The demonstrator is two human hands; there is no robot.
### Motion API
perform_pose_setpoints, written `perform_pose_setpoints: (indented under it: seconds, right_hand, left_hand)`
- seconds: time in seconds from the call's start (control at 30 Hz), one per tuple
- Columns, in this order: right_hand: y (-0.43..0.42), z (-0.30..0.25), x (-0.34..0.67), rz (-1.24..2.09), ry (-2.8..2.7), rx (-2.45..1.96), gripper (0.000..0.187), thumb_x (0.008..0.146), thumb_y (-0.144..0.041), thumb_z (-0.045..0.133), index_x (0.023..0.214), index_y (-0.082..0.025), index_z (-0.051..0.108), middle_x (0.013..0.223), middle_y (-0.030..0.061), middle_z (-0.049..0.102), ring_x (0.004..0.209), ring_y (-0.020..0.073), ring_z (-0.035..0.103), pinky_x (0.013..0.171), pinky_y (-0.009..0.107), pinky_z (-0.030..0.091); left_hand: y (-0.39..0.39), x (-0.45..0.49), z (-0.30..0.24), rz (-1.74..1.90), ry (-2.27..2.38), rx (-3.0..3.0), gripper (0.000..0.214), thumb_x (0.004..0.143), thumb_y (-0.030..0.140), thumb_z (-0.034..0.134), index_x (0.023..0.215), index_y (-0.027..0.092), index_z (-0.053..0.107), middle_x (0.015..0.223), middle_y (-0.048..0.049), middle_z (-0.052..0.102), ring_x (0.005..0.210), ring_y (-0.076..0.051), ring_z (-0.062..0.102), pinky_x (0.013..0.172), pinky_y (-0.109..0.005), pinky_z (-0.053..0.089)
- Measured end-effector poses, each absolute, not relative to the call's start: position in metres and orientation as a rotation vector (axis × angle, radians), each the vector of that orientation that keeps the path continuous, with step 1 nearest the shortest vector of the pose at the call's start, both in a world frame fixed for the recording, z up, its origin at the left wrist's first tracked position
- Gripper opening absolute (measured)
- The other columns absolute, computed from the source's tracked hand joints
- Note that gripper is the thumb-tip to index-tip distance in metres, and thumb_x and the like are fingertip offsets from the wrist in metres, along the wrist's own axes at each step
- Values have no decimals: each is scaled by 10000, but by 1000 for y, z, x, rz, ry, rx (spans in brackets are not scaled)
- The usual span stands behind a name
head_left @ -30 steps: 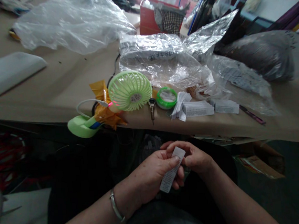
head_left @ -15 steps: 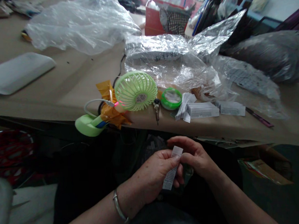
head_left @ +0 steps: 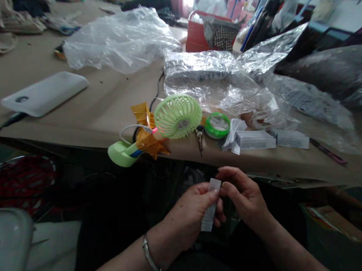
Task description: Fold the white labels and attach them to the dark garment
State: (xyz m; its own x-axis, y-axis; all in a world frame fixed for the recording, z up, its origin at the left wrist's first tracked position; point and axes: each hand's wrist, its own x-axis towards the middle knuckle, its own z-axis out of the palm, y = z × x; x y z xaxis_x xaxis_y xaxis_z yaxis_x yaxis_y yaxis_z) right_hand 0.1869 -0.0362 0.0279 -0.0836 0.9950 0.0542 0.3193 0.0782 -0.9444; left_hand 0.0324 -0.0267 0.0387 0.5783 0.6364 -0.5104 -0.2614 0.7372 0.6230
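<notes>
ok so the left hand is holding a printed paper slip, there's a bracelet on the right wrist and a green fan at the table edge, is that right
One thing is off: the bracelet is on the left wrist, not the right, as the head view shows. The left hand is holding a printed paper slip, and a green fan is at the table edge.

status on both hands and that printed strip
Left hand pinching printed strip. Right hand at its upper end, contact unclear. Nothing visibly blocking either hand.
</notes>
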Motion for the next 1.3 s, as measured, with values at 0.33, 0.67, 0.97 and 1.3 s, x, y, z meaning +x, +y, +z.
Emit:
perform_pose_setpoints:
  seconds: [0.33, 0.67, 0.97, 1.3]
  right_hand:
    - [-19, 27, 166, 1276, -1333, -1359, 174, 790, -321, 600, 701, -174, 574, 639, -22, 543, 561, 101, 488, 537, 206, 417]
    - [-2, 34, 150, 1109, -1420, -1360, 149, 788, -279, 580, 688, -168, 579, 629, -25, 525, 594, 105, 474, 562, 203, 396]
    - [12, 37, 148, 955, -1503, -1330, 109, 806, -243, 564, 718, -180, 578, 643, -22, 543, 602, 113, 498, 558, 206, 398]
    - [15, 36, 148, 874, -1576, -1293, 99, 841, -236, 540, 761, -188, 576, 666, -16, 546, 618, 118, 502, 586, 217, 411]
  left_hand:
    - [-25, 25, 38, 636, 911, 631, 237, 792, 362, 542, 679, 154, 554, 564, 20, 527, 501, -91, 493, 508, -211, 377]
    - [-8, 11, 42, 928, 1188, 1130, 140, 802, 245, 552, 785, 179, 674, 711, 2, 645, 696, -141, 557, 663, -229, 420]
    - [10, 6, 44, 1032, 1284, 1339, 148, 808, 258, 558, 740, 192, 672, 667, 11, 645, 636, -131, 562, 617, -214, 422]
    - [15, 6, 49, 1045, 1307, 1379, 143, 804, 229, 550, 727, 195, 666, 655, 16, 649, 597, -124, 547, 609, -211, 418]
